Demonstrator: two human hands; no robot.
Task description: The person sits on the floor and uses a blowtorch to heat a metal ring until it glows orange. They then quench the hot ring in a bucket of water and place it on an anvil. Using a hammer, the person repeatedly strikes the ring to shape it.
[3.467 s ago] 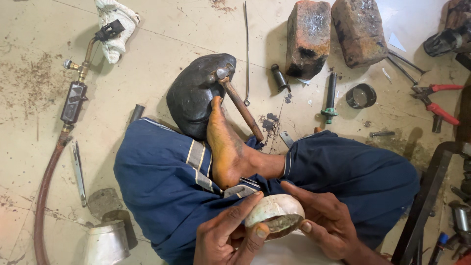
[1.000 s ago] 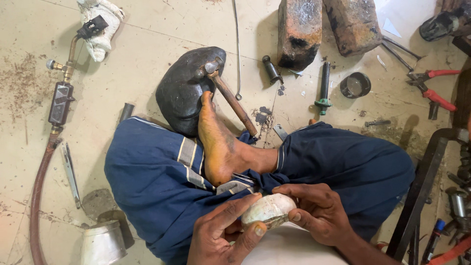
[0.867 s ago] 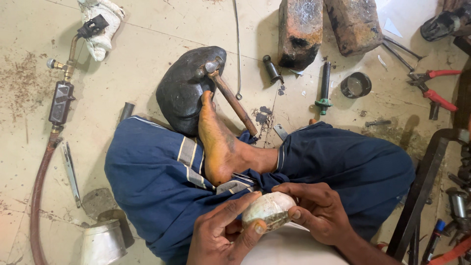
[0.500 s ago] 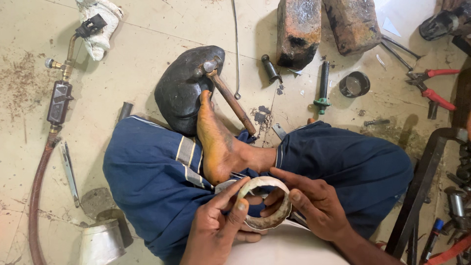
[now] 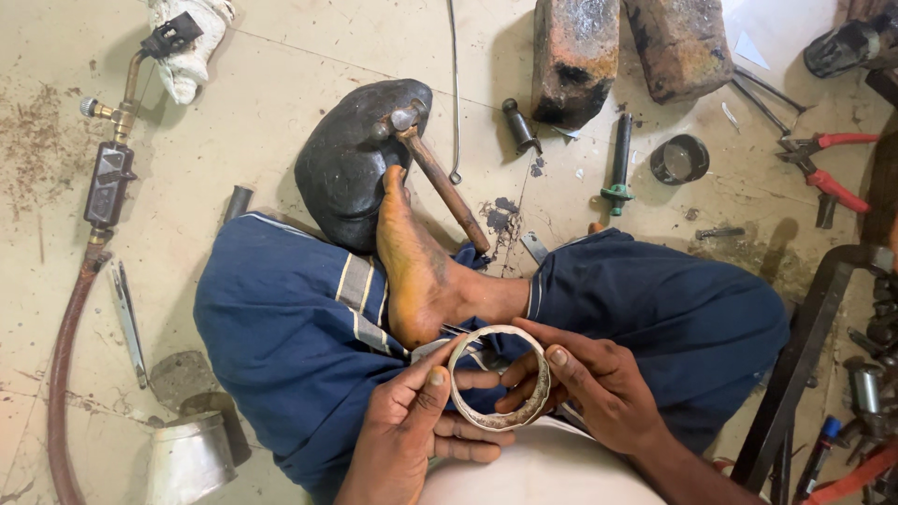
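Note:
I sit cross-legged on the floor in blue trousers. Both hands hold a pale metal ring (image 5: 513,417) over my lap, its opening facing up at me. My left hand (image 5: 412,440) grips the ring's left side with the thumb on the rim. My right hand (image 5: 599,383) grips the right side, thumb on the rim and fingers inside the band. My bare foot (image 5: 412,271) rests just above the ring, next to a dark rounded block (image 5: 351,159) and a hammer (image 5: 435,168) with a wooden handle.
A gas torch (image 5: 108,173) with a reddish hose (image 5: 65,355) lies at the left, a metal can (image 5: 187,458) at lower left. Two bricks (image 5: 571,56) stand at the top. A short metal cup (image 5: 680,159), red-handled pliers (image 5: 828,168), punches and a dark metal frame (image 5: 804,365) lie at the right.
The ring has been turned from edge-on, showing its pale outer side, to flat with its opening facing me. Both hands shifted their grip to the rim.

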